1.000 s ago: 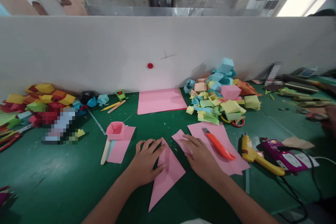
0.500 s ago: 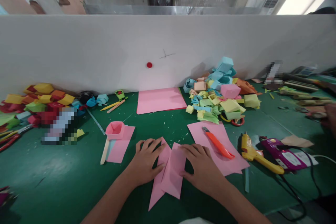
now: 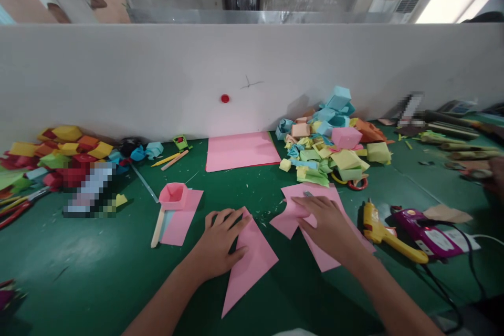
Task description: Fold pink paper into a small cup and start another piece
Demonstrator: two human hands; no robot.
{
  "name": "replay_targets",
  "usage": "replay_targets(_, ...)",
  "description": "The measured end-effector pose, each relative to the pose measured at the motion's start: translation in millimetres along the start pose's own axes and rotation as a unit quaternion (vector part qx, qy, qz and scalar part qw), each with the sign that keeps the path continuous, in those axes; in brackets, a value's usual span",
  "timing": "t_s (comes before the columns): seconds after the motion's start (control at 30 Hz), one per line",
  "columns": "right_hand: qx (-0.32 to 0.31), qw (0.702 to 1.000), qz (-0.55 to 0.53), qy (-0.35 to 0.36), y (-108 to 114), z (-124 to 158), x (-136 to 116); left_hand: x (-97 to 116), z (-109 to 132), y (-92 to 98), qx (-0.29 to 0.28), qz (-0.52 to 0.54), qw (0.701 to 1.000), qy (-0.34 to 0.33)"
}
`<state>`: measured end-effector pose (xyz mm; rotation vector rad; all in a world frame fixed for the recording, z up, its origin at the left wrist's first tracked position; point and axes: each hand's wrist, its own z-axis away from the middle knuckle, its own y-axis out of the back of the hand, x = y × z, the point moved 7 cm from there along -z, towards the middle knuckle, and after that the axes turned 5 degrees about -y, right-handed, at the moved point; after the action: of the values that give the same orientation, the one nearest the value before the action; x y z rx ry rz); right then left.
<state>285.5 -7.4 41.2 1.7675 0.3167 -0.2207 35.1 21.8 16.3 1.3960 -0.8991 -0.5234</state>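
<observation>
My left hand (image 3: pixel 222 239) lies with fingers spread on the left edge of a pink folded paper triangle (image 3: pixel 255 260), pressing it to the green table. My right hand (image 3: pixel 326 223) is closed on a smaller piece of pink paper (image 3: pixel 286 223), thumb below and fingers above. It is over a pink sheet (image 3: pixel 321 258) on the right. The orange utility knife on that sheet is mostly hidden under the right hand; only its grey tip (image 3: pixel 307 194) shows. A gap of bare table separates the triangle and the held piece.
Left stands a pink paper box (image 3: pixel 173 196) by a wooden stick (image 3: pixel 158 228). A pink paper stack (image 3: pixel 242 152) lies against the white partition (image 3: pixel 157 73). Folded paper pieces (image 3: pixel 311 155) are heaped behind my right hand. A yellow glue gun (image 3: pixel 389 239) and purple power strip (image 3: pixel 419 231) lie right.
My right hand has lifted the smaller pink piece off the triangle and carried it right, over the sheet with the knife. The left hand stays on the triangle.
</observation>
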Motion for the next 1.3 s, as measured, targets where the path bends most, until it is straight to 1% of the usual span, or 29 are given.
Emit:
replay_targets(0.1,-0.012,0.999,0.044,-0.004,-1.5,-7.4,14.2,-0.5,0.4,-1.6,-0.001,0.002,1.0,0.002)
replay_targets(0.17,-0.026,0.998,0.054,-0.001,-8.9,-9.2,16.6,-0.7,0.5,-2.9,-0.004,0.004,1.0,0.002)
replay_targets(0.3,-0.044,0.998,0.051,0.01,-27.5,-7.2,9.6,-0.5,-0.4,-3.1,0.002,0.006,1.0,-0.004)
replay_targets(0.4,-0.045,0.998,0.049,0.016,-34.8,-5.9,4.5,0.9,-2.3,-1.7,0.011,0.013,1.0,-0.013)
replay_targets(0.6,-0.03,0.998,0.045,0.025,-30.9,-15.2,8.1,6.2,-6.0,5.0,0.046,0.028,0.998,-0.039)
replay_targets(0.7,-0.024,0.999,0.035,0.032,-27.8,-20.1,7.3,10.0,-5.4,8.0,0.052,0.047,0.996,-0.056)
replay_targets(0.83,-0.022,0.999,0.009,0.044,-25.4,-21.5,-3.8,19.8,-3.5,8.8,0.027,0.076,0.995,-0.06)
replay_targets(1.0,-0.034,0.996,-0.039,0.071,-25.0,-23.6,-29.9,40.6,-3.2,4.4,-0.008,0.092,0.994,-0.064)
replay_targets(1.07,-0.04,0.994,-0.062,0.083,-26.5,-25.5,-40.9,45.3,-3.0,2.9,-0.015,0.096,0.993,-0.067)
replay_targets(1.17,-0.041,0.99,-0.101,0.095,-29.8,-27.2,-53.5,42.6,-1.1,4.9,-0.001,0.112,0.992,-0.057)
replay_targets(1.3,-0.034,0.983,-0.155,0.089,-34.3,-24.4,-59.1,27.4,3.6,10.3,0.043,0.17,0.984,-0.024)
